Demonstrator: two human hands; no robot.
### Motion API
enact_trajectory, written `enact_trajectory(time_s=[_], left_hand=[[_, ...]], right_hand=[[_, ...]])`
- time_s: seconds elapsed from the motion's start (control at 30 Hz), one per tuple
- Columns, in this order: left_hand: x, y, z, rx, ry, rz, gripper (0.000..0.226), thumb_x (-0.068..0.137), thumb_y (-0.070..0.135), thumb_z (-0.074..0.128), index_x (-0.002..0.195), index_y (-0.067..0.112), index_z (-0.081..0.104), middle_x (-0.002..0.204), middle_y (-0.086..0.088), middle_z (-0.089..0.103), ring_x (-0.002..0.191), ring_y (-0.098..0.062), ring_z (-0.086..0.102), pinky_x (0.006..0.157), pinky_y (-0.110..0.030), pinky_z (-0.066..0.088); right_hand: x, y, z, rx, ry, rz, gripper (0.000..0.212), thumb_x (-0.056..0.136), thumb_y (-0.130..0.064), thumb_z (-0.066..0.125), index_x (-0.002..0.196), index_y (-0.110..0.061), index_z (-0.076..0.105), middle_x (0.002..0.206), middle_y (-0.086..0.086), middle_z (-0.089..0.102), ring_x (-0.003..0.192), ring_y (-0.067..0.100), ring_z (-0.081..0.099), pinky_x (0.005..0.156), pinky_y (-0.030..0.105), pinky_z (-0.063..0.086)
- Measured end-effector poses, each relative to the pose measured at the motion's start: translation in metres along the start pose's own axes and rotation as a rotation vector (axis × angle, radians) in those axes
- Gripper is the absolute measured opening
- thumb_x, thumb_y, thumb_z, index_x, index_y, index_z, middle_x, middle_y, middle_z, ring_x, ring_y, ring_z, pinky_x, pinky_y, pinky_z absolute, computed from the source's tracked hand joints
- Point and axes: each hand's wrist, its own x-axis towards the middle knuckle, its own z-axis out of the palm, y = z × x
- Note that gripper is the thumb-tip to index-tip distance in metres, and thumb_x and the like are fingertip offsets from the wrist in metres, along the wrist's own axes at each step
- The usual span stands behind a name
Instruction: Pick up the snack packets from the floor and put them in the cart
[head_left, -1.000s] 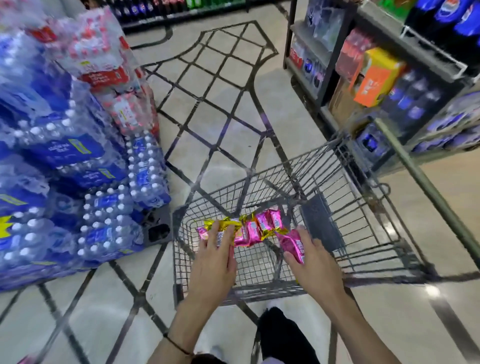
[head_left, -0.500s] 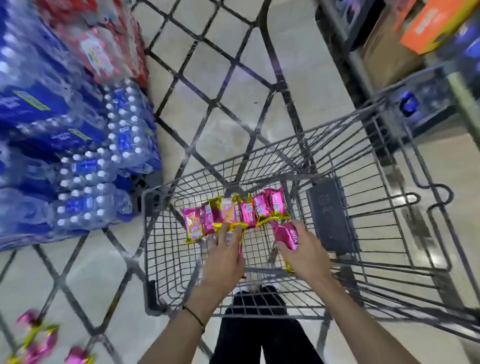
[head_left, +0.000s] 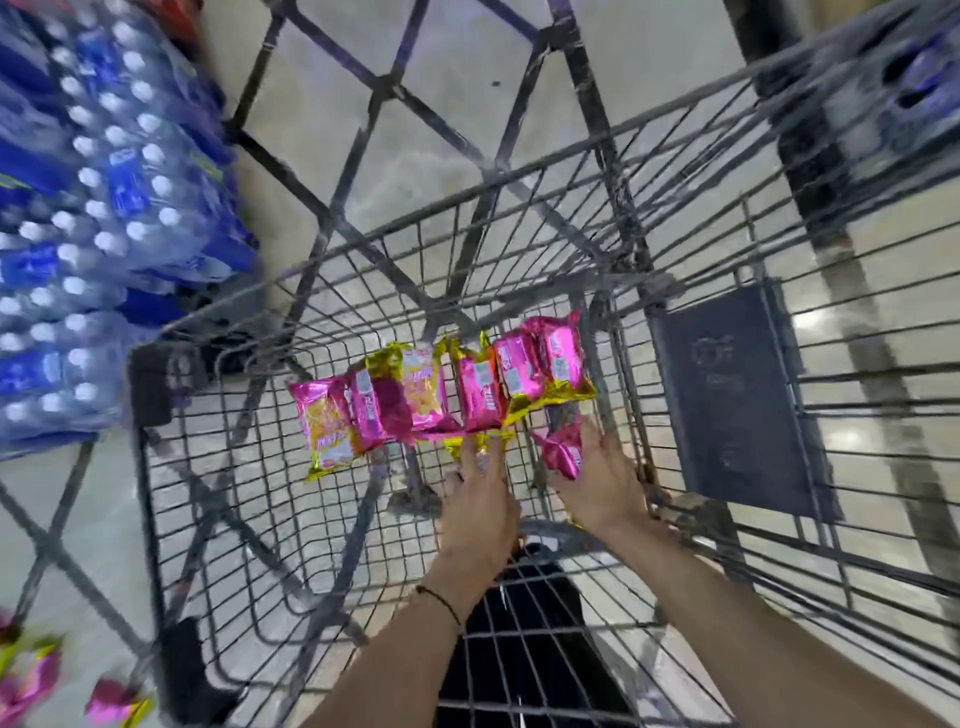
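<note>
Snack packets (head_left: 441, 400) across the wire cart (head_left: 208, 519), glossy diamond-lined floor (head_left: 322, 114) beneath

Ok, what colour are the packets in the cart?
The packets are bright pink with gold-yellow ends; head view shows them best.

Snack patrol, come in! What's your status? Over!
Left hand open on packet row. Right hand holds pink packet inside cart. Floor packets waiting. Nothing blocking.
</note>
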Motion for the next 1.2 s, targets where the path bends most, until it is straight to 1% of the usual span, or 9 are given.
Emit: enact_trajectory(time_s=[0.13,0.23,0.37,0.57,0.67,0.73,0.87,0.97,1.2], left_hand=[[0.021,-0.002,0.022,0.062,0.02,-0.015,0.077,0.1,0.019,0.052,0.159,0.017,0.003,0.166,-0.019,0.0,0.143,-0.048,0.028,0.112,-0.052,0.038],[0.028,-0.006,0.032,0.115,0.087,0.038,0.083,0.085,0.017,0.074,0.154,0.004,0.03,0.16,-0.027,0.02,0.131,-0.052,0.045,0.1,-0.057,0.05],[0.026,-0.015,0.044,0.09,0.045,0.01,0.085,0.099,0.024,0.057,0.161,0.02,0.0,0.167,-0.02,-0.006,0.139,-0.05,0.033,0.11,-0.057,0.042],[0.018,-0.031,0.04,0.159,0.045,0.075,0.065,0.102,0.038,0.048,0.156,0.02,0.019,0.168,-0.012,-0.001,0.148,-0.045,0.021,0.104,-0.057,0.047],[-0.002,-0.029,0.015,0.186,-0.003,0.077,0.059,0.104,0.039,0.043,0.156,0.016,0.027,0.168,-0.013,0.001,0.148,-0.046,0.02,0.11,-0.058,0.042],[-0.021,-0.027,-0.005,0.203,0.004,0.123,0.052,0.108,0.034,0.036,0.155,0.012,0.03,0.168,-0.012,0.002,0.153,-0.043,0.01,0.118,-0.058,0.032],[-0.062,-0.021,-0.05,0.166,0.03,0.074,0.062,0.109,0.035,0.032,0.16,0.017,0.003,0.168,-0.017,0.005,0.153,-0.04,0.013,0.123,-0.054,0.022],[-0.099,-0.015,-0.092,0.142,0.099,0.09,0.06,0.107,0.035,0.039,0.157,0.024,0.008,0.166,-0.012,0.017,0.146,-0.044,0.029,0.115,-0.061,0.034],[-0.197,-0.005,-0.187,0.177,0.352,0.135,0.062,0.104,0.05,0.027,0.158,0.019,0.026,0.161,-0.014,0.033,0.15,-0.035,0.026,0.12,-0.056,0.027]], right_hand=[[0.024,0.002,0.022,-0.026,0.042,-0.015,0.09,0.094,-0.047,0.062,0.16,-0.026,0.004,0.147,0.022,0.042,0.127,0.04,0.051,0.096,0.043,0.048],[0.035,0.001,0.038,-0.029,0.061,-0.029,0.091,0.095,-0.044,0.063,0.159,-0.028,0.0,0.148,0.024,0.041,0.126,0.043,0.051,0.094,0.046,0.05],[0.039,0.001,0.047,-0.029,0.077,-0.015,0.094,0.094,-0.042,0.065,0.158,-0.03,-0.003,0.149,0.024,0.038,0.129,0.044,0.049,0.091,0.051,0.053],[0.023,-0.003,0.027,-0.022,0.066,-0.018,0.094,0.091,-0.047,0.068,0.158,-0.031,0.004,0.147,0.021,0.043,0.117,0.04,0.06,0.078,0.047,0.056],[0.007,-0.005,0.004,-0.042,0.078,-0.013,0.094,0.089,-0.051,0.068,0.156,-0.032,0.005,0.142,0.017,0.049,0.112,0.036,0.062,0.075,0.046,0.059],[-0.011,-0.006,-0.014,-0.104,0.09,-0.025,0.091,0.091,-0.049,0.065,0.156,-0.029,0.003,0.143,0.017,0.048,0.115,0.036,0.061,0.079,0.046,0.059],[-0.055,-0.012,-0.057,-0.3,0.12,-0.117,0.088,0.095,-0.046,0.058,0.159,-0.022,0.002,0.145,0.02,0.046,0.128,0.039,0.049,0.096,0.051,0.054],[-0.094,-0.023,-0.093,-0.436,0.166,-0.209,0.074,0.1,-0.045,0.049,0.159,-0.018,0.014,0.149,0.018,0.041,0.134,0.038,0.043,0.1,0.052,0.048],[-0.209,-0.06,-0.163,-0.431,0.303,-0.38,0.058,0.102,-0.041,0.038,0.154,-0.019,0.026,0.148,0.015,0.044,0.137,0.038,0.039,0.102,0.056,0.044]])
